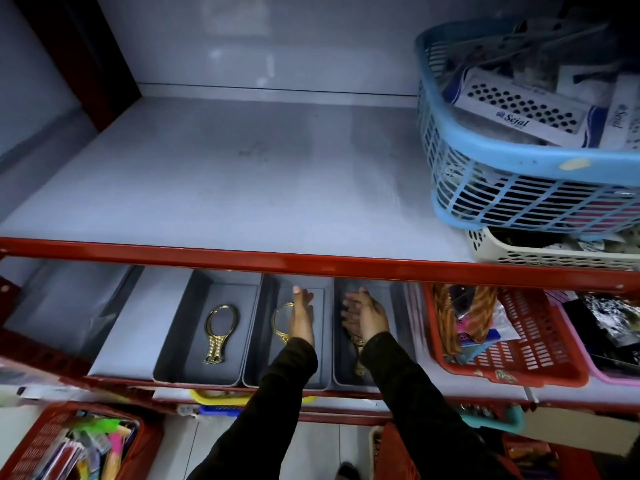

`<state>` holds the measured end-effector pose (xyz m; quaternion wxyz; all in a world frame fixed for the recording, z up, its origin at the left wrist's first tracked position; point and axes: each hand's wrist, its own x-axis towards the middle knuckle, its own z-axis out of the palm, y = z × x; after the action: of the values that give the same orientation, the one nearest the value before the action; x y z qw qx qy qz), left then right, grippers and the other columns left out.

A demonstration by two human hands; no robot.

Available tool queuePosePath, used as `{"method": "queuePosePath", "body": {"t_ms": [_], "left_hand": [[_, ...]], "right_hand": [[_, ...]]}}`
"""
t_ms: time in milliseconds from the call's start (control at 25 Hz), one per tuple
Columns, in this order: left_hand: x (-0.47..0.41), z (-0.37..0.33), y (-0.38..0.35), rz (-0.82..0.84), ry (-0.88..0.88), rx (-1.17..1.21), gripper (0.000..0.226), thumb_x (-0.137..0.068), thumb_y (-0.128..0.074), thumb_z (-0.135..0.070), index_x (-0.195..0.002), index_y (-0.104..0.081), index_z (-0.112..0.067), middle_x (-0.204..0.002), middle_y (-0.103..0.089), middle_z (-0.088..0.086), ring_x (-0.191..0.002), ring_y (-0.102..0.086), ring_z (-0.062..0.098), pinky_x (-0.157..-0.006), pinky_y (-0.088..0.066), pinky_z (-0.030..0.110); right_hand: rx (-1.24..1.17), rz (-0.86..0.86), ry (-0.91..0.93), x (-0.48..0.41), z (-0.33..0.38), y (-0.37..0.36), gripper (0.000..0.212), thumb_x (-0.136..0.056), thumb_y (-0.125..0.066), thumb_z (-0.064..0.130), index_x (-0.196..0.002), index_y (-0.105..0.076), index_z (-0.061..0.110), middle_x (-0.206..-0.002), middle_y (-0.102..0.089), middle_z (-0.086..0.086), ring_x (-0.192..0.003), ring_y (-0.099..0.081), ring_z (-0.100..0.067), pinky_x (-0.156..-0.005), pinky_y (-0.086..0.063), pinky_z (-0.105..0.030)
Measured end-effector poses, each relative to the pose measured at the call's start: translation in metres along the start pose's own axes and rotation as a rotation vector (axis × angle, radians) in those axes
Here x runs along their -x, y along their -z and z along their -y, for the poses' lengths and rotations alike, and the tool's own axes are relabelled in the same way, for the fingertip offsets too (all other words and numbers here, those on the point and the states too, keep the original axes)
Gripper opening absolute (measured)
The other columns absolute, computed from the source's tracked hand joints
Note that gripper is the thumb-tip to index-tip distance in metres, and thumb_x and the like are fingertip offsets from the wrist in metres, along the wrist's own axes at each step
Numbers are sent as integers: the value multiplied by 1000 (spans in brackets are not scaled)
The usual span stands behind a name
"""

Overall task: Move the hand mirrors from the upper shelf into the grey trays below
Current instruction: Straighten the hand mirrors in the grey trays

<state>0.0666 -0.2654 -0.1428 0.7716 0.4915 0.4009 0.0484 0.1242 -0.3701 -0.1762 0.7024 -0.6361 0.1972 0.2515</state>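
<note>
Head view: both hands reach under the red front rail of the upper shelf (242, 188) into the grey trays on the lower shelf.
Left hand (302, 315): fingers extended and loose, lying over the middle mirror (280, 322) in the middle tray (254, 341); it seems to rest on the mirror, not clamp it.
Right hand (365, 315): open, fingers spread, over the right tray (341, 362); a gold handle (358, 355) shows under the wrist, so a third mirror seems to lie there.
Left mirror (219, 332): flat in the left tray (173, 341), handle towards the person.
Upper shelf: no mirrors visible on its bare part, so the move looks nearly finished.
Risk, glass: a mirror let go at a tilt could knock the hard tray wall and chip or crack.
Risk, rail: the rail sits just above the hands; lifting them carelessly could catch knuckles or sleeves.
Risk, hidden mirror: the right wrist covers most of it, so I cannot tell whether it lies flat.
Materials: oval glass in thin, shiny gold frames with studded, waisted handles; smooth matte grey plastic trays, rectangular with rounded corners.
Neighbours: slotted blue basket (519, 188) above, red basket (526, 341) beside the trays.
</note>
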Motion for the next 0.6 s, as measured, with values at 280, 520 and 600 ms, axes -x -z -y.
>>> {"method": "queuePosePath", "body": {"t_ms": [280,520,600], "left_hand": [[-4,-11,54,-92,321,137,81,-94,-24,-62,-147,-31,-1,-151,-35,19,-123,-48,41,-99,-41,33],[-7,-9,68,-58,337,13,71,-99,-14,-52,-148,-29,-3,-153,-32,19,-143,-29,31,-113,-24,38],[-8,-11,71,-45,387,-3,71,-99,-13,-52,-149,-28,-3,-153,-31,20,-143,-29,32,-113,-26,39]], "right_hand": [[262,83,-207,1,-48,-84,69,-94,-37,59,-145,-44,12,-139,-55,-14,-127,-52,-32,-110,-41,-40],[217,-20,-333,-1,-77,-85,71,-96,-33,58,-144,-46,7,-146,-50,-16,-133,-47,-32,-109,-36,-37],[165,-25,-348,0,-79,-85,72,-95,-37,59,-144,-45,7,-147,-49,-17,-135,-45,-32,-112,-35,-40]]}}
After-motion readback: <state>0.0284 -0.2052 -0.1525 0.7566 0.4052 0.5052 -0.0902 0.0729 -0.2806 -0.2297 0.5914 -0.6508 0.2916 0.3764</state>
